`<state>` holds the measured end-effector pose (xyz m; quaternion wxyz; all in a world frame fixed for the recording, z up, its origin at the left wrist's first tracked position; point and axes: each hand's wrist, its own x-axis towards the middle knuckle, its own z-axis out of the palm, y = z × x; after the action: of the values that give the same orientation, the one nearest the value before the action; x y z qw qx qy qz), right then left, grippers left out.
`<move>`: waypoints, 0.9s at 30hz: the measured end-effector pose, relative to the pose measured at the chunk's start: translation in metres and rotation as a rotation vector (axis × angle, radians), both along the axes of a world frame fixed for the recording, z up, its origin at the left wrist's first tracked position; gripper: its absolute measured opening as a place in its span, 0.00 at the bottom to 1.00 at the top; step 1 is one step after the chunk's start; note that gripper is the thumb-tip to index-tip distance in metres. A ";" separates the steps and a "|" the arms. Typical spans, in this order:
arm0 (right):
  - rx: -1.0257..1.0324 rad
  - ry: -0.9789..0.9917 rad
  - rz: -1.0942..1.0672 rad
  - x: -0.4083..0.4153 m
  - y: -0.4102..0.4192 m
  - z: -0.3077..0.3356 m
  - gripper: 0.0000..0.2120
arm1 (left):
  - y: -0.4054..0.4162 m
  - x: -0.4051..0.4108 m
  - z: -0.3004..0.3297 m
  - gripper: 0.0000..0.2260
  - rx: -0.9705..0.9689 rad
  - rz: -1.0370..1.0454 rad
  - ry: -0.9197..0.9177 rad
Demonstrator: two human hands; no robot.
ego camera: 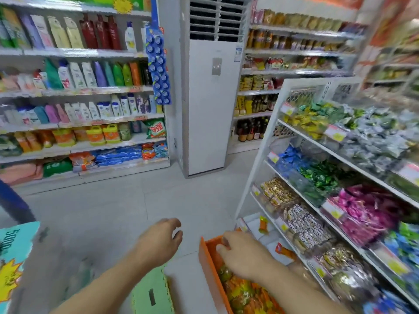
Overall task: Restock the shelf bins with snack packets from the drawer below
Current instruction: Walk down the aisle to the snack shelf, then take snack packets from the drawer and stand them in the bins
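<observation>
Your right hand (243, 254) is down inside the orange drawer (209, 266), at its far end, with the fingers curled downward toward the snack packets (246, 293). The picture is blurred there, so I cannot tell if the fingers already pinch a packet or only touch the pile. The packets, orange and yellow-green, fill the near part of the drawer, under your right forearm.

Your left hand (159, 240) hangs in the air over the grey floor (136, 207), left of the drawer and not touching it. Its fingers are loosely bent and hold nothing.

The white shelf rack (267, 141) stands just right of the drawer. Its clear shelf bins (301, 225) hold sweets in many colours: gold, patterned white, pink, green, blue. In the lowest bin, close behind your right hand, only a few orange packets (263, 225) lie on the white bottom.

Near your left forearm there is a green perforated board (150, 293). A tall white air conditioner (209, 105) stands against the back wall.
</observation>
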<state>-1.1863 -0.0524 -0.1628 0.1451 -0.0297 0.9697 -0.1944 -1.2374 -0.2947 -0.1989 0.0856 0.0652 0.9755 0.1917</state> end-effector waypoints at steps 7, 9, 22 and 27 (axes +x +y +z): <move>-0.055 -0.055 -0.277 -0.027 0.068 -0.015 0.16 | 0.080 -0.082 -0.016 0.17 0.021 -0.279 -0.043; -0.067 -0.088 -0.317 -0.035 0.090 -0.020 0.15 | 0.104 -0.099 -0.024 0.17 0.029 -0.351 -0.068; -0.155 -0.138 -0.412 -0.119 0.168 -0.056 0.13 | 0.196 -0.200 -0.038 0.15 0.022 -0.565 -0.133; -0.174 -0.146 -0.495 -0.133 0.193 -0.078 0.14 | 0.241 -0.244 -0.055 0.16 -0.037 -0.674 -0.151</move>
<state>-1.3198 0.1405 -0.2409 0.1596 0.2099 0.9141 -0.3082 -1.4815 -0.0538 -0.2534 0.2173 0.3679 0.8933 0.1393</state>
